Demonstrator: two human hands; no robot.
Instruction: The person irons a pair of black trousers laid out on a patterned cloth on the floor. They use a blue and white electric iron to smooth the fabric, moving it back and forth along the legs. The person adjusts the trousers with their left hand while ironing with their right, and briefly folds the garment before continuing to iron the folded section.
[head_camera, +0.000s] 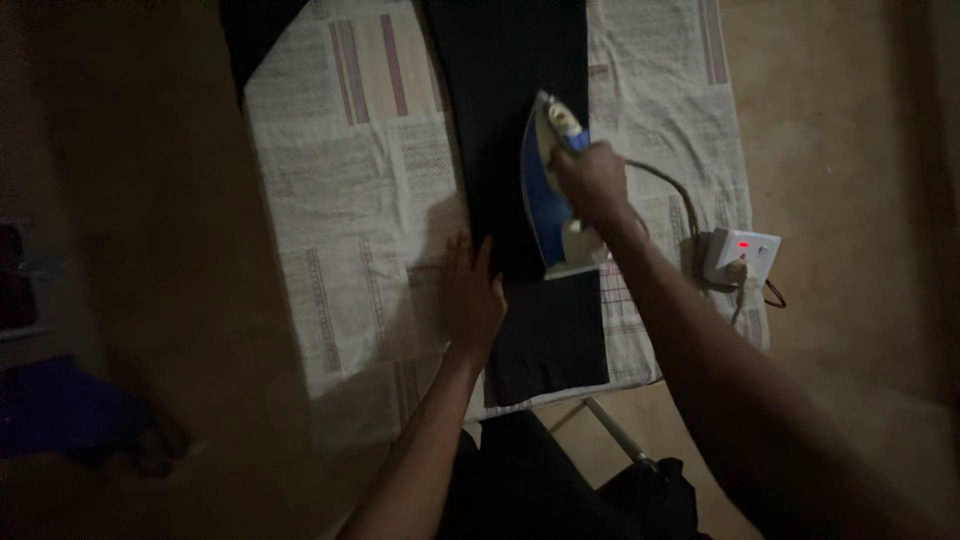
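A blue and white clothes iron (547, 185) stands on a long dark garment (520, 100) laid lengthwise on a cloth-covered ironing board (350, 190). My right hand (592, 182) grips the iron's handle from the right. My left hand (472, 290) lies flat, fingers together, on the garment's left edge and the board cloth, just below and left of the iron. The garment's near end hangs over the board's front edge.
A white socket block (742, 254) with a red light sits on the board's right side, the iron's cord (672, 190) running to it. A metal board leg (620, 432) shows below. Dark cloth (60, 410) lies on the floor at left.
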